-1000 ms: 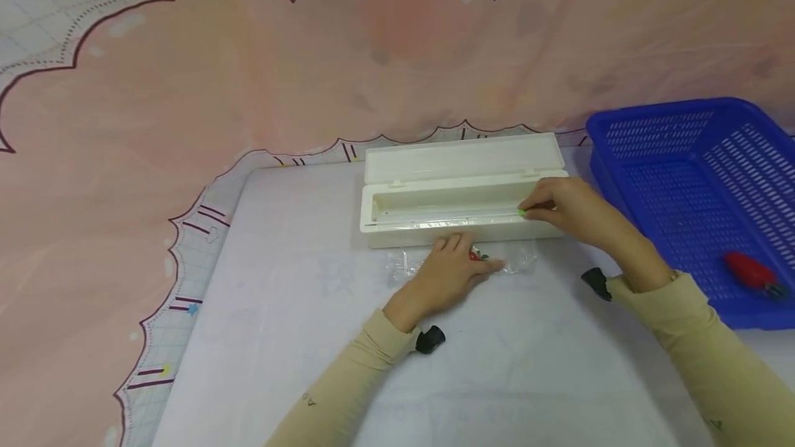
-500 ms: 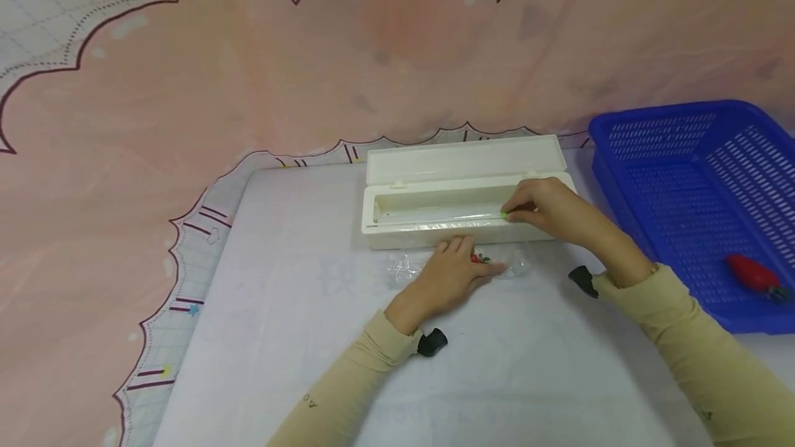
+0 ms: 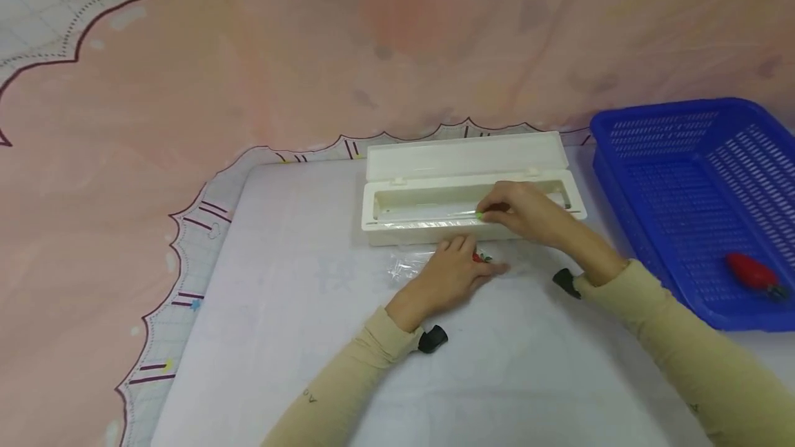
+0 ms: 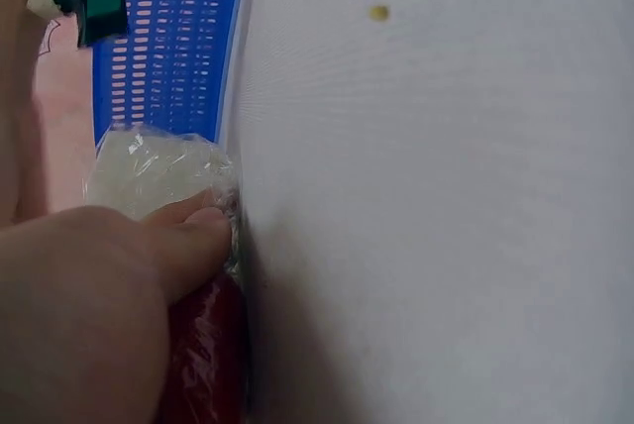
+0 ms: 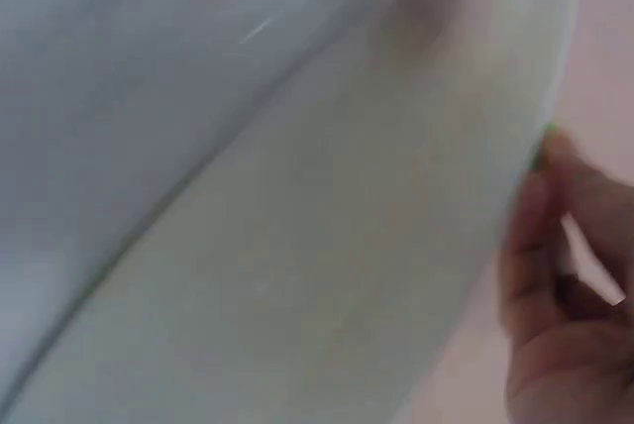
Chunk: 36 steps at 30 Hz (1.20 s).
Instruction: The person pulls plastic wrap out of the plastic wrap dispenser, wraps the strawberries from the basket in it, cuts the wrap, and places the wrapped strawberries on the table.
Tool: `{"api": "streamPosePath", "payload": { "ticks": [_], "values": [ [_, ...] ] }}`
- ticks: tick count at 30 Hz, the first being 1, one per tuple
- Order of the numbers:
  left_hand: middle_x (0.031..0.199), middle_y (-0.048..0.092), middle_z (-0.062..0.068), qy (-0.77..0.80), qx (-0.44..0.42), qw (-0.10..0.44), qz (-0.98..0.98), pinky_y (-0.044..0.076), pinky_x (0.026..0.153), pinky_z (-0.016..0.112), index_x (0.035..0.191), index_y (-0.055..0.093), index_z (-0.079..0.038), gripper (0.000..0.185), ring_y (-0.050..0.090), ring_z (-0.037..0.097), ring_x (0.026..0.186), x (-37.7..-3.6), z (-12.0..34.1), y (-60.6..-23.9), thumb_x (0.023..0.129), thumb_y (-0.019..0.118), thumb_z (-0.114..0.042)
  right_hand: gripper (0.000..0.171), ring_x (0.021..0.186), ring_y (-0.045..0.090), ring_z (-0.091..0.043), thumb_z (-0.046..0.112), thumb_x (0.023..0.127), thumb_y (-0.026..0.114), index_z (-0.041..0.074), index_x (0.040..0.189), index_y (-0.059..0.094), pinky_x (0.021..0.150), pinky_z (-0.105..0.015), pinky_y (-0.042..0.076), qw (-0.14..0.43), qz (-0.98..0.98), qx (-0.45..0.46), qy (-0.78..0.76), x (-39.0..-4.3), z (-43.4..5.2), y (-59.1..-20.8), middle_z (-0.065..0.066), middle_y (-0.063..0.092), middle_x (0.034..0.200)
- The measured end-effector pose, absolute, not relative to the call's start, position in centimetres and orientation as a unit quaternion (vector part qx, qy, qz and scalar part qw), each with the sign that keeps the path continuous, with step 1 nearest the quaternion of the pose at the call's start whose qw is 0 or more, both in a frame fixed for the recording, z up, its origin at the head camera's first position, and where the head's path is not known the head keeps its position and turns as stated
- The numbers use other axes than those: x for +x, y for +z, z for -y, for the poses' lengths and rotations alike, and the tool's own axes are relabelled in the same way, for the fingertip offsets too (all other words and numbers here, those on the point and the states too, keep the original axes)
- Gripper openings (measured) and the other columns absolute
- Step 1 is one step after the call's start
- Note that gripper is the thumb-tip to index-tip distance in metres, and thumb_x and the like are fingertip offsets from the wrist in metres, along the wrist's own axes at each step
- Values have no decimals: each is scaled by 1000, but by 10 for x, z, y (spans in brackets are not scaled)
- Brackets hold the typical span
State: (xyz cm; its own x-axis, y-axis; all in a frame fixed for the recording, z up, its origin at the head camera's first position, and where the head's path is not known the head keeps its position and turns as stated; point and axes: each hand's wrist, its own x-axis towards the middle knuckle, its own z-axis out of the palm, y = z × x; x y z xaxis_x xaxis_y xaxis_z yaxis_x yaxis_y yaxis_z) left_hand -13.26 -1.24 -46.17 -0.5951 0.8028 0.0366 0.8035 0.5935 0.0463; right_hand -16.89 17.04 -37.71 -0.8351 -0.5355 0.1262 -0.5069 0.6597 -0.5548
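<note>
A white cling-film dispenser (image 3: pixel 404 232) lies open on the table, its lid (image 3: pixel 459 155) folded back. My right hand (image 3: pixel 528 216) pinches the small green slider (image 3: pixel 479 214) on the box's front rail, near the middle. In the right wrist view the fingers (image 5: pixel 555 246) and the green slider (image 5: pixel 543 147) show beside the blurred dispenser wall (image 5: pixel 297 246). My left hand (image 3: pixel 450 274) lies just in front of the box, holding a red strawberry (image 3: pixel 477 257) under clear film (image 3: pixel 404 269). The thumb (image 4: pixel 188 236) presses the film (image 4: pixel 149 166) against the strawberry (image 4: pixel 208 365).
A blue slotted basket (image 3: pixel 683 178) stands at the right with another red strawberry (image 3: pixel 748 272) inside. The white mat (image 3: pixel 279 309) lies on a pink scalloped cloth (image 3: pixel 124 157), which rises behind the box.
My right hand has slid the green slider leftward along the box's rail, from near the right end to about the middle. The left hand has stayed on the wrapped strawberry.
</note>
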Motion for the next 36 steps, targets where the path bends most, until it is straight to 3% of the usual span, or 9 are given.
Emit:
{"api": "streamPosePath", "payload": {
  "ticks": [5,8,14,22,29,33,36],
  "values": [
    [120,54,5,-73,-454,16,888,39,103,40,119,70,-36,29,47,22,121,-129,4,-463,106,45,-38,11,89,66,-21,4,91,69,1,100,75,78,-34,55,54,-894,-334,-293,-178,-118,-369,-9,71,97],
    [109,54,3,-90,-454,27,886,39,105,41,103,73,-31,26,48,22,116,-127,3,-462,105,48,-36,11,89,66,-19,4,90,71,1,99,76,78,-32,55,71,-890,-331,-305,-182,-108,-365,-7,72,96],
    [108,53,4,-92,-455,40,885,38,105,40,103,74,-33,26,49,22,111,-128,9,-458,104,49,-36,10,87,68,-17,4,87,75,1,96,77,78,-31,56,80,-880,-327,-334,-188,-100,-361,-6,75,94],
    [137,45,7,-92,-441,-12,893,30,114,41,102,71,-25,27,38,23,133,-130,21,-453,104,48,-38,11,90,68,-18,5,88,74,0,97,77,80,-31,56,83,-883,-328,-326,-188,-79,-355,-8,75,95],
    [106,51,1,-118,-440,-18,890,34,108,38,96,65,-17,35,47,20,113,-131,26,-458,104,46,-45,10,84,69,-16,3,87,74,-1,96,77,77,-28,57,97,-874,-334,-338,-195,-73,-358,-8,75,91],
    [126,52,5,-158,-421,-39,892,28,116,37,125,57,-9,46,43,22,130,-131,25,-461,102,48,-48,10,81,68,-12,2,86,75,-1,95,77,75,-24,56,101,-864,-346,-352,-199,-60,-363,-7,75,89],
    [147,43,8,-206,-408,-56,887,23,120,37,146,40,-6,62,32,20,143,-129,23,-462,101,51,-48,9,80,64,-10,3,87,74,1,95,78,74,-21,54,100,-861,-359,-347,-203,-47,-365,-5,75,89]
  ]
}}
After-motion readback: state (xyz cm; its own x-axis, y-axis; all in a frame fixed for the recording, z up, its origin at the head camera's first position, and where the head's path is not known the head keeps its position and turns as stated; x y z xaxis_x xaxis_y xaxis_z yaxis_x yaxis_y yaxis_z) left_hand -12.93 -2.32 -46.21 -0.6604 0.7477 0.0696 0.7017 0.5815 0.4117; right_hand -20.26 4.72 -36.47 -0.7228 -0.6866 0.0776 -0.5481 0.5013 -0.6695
